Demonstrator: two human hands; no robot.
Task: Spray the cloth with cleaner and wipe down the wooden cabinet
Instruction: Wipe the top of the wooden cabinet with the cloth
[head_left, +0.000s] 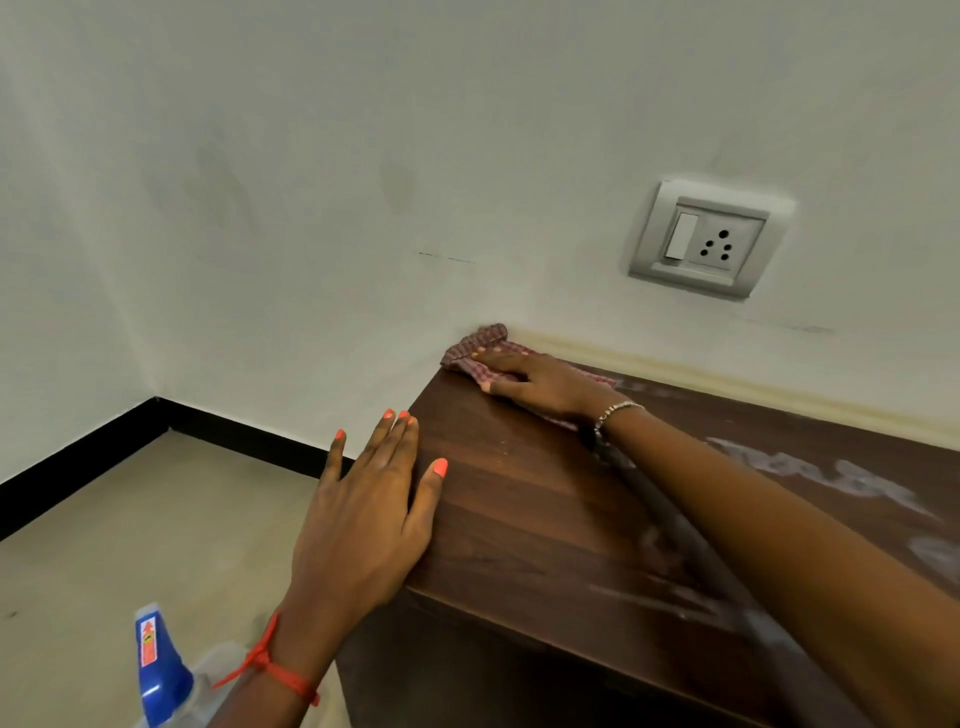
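A dark wooden cabinet (545, 519) fills the lower right, its top streaked with pale dust towards the right. My right hand (540, 384) presses flat on a red checked cloth (475, 345) at the cabinet's far left corner, against the wall. My left hand (363, 519) lies flat with fingers spread on the cabinet's left edge, holding nothing. A spray bottle (161, 670) with a blue head stands on the floor at the lower left, beside my left wrist.
A white wall runs behind the cabinet, with a grey switch and socket plate (709, 239) above the top. A cream strip (727, 384) lines the wall at the cabinet's back. Beige floor (130, 519) with black skirting lies to the left.
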